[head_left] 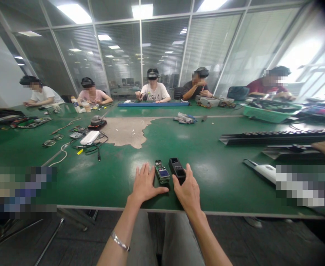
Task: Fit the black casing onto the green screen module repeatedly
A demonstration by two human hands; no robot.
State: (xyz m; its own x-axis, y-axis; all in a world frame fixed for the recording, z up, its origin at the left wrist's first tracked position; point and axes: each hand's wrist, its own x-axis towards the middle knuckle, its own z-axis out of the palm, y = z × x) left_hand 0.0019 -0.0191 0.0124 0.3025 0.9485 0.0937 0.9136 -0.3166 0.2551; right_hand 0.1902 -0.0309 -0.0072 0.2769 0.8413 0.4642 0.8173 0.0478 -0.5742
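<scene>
1. While both hands lie near the middle of the tabletop's [118, 188] near edge, the step in hand appears to be handling a circuit board [162, 172] and a black case [176, 170], set side by side there.
2. Left hand [146, 181]: palm down, fingers spread and gripping nothing, just beside the board; whether a fingertip touches it, I cannot tell.
3. Right hand [187, 186]: curled about the case's near end, thumb and fingers on opposite sides; whether they grip, I cannot tell.
4. Picking up the board would, I judge, call for a light pinch along its long edges, sparing the exposed parts.
5. The board is narrow and knobbly, with a smooth rectangular screen [163, 173]; the case is oblong, dull, probably plastic, with cut-out openings.
6. Under them the tabletop is glossy green; toward its right edge lie long metal rails [278, 138].
</scene>
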